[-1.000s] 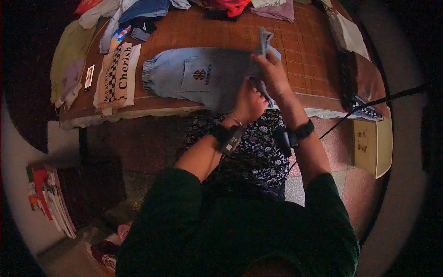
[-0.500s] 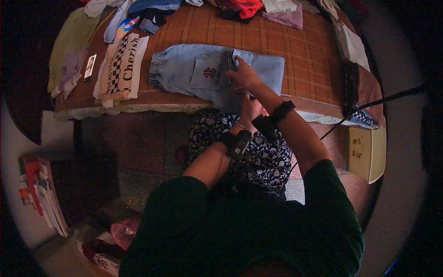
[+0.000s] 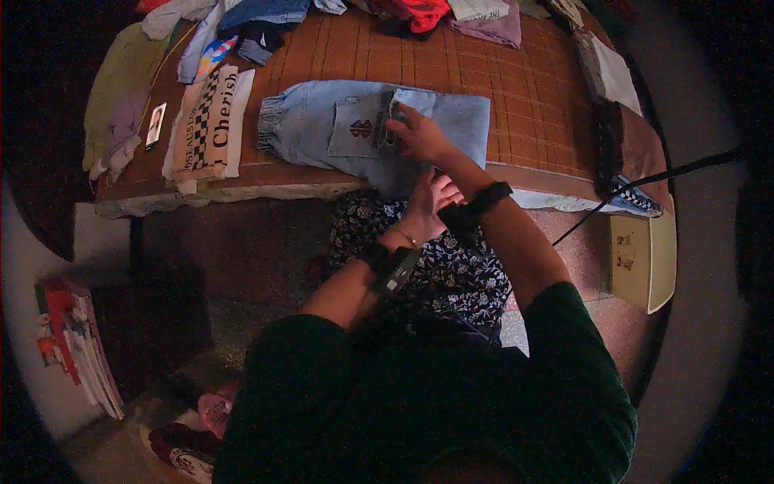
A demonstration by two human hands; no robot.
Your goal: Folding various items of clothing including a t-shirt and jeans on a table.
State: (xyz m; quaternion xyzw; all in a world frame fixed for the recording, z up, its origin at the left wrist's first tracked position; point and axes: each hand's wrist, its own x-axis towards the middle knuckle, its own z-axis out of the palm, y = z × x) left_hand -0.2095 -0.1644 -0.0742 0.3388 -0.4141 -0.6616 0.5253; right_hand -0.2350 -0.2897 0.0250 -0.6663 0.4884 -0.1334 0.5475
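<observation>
Folded light-blue jeans (image 3: pixel 310 129) lie near the bed's front edge, with a gathered elastic cuff at their left end and a printed patch pocket (image 3: pixel 343 133) on top. My right hand (image 3: pixel 423 139) bends over the pocket's right end, its fingers closed on the denim at the pocket's edge. Just in front of the jeans, at the bed's edge below my right wrist, my left hand (image 3: pixel 433 202) is open with its fingers apart, holding nothing. Dark straps with small devices sit on both wrists.
A folded printed cream cloth (image 3: pixel 214 129) and a phone (image 3: pixel 156 127) lie left of the jeans on the brown checked bedcover (image 3: pixel 532 105). Clothes (image 3: pixel 262 16) are heaped along the far side. A cream bin (image 3: pixel 645 262) and a black cable (image 3: pixel 597 210) are at right.
My left hand has drawn back toward me and left from beneath the jeans' front edge, its fingers now showing. My right hand has shifted slightly left, still at the pocket.
</observation>
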